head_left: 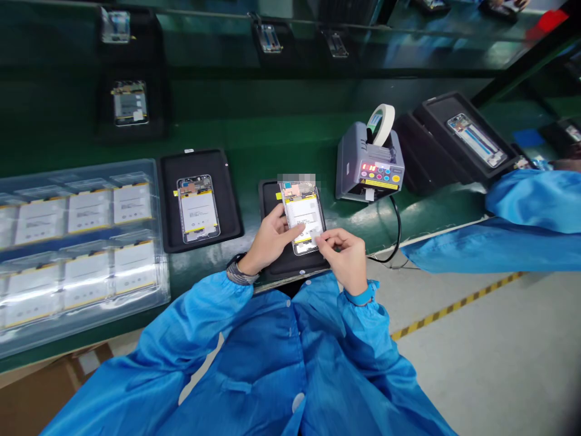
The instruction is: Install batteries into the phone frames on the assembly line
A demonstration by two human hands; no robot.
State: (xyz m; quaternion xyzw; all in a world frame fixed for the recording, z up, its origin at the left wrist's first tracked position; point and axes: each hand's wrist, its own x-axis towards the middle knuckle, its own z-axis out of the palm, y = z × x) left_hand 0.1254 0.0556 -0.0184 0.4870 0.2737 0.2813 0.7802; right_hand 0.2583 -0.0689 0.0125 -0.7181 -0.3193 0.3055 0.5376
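An opened phone (302,212) with a white battery and an exposed circuit board lies tilted above a black tray (295,265). My left hand (270,239) grips it by its left edge, the thumb lying across the battery. At the phone's lower right corner my right hand (345,254) is closed in a pinch on a small pale piece of tape (316,237), partly hidden by the fingertips. To the right stands a grey tape dispenser (349,160) with a roll of white tape (387,124) on top and a short tape end (370,195) at its front.
Left of me, another opened phone (200,209) rests in a black tray (233,224). Beyond it, a clear plastic tray (162,266) holds several batteries (131,203). A black cable (398,230) hangs by the table edge. At right is a co-worker's blue sleeve (535,200).
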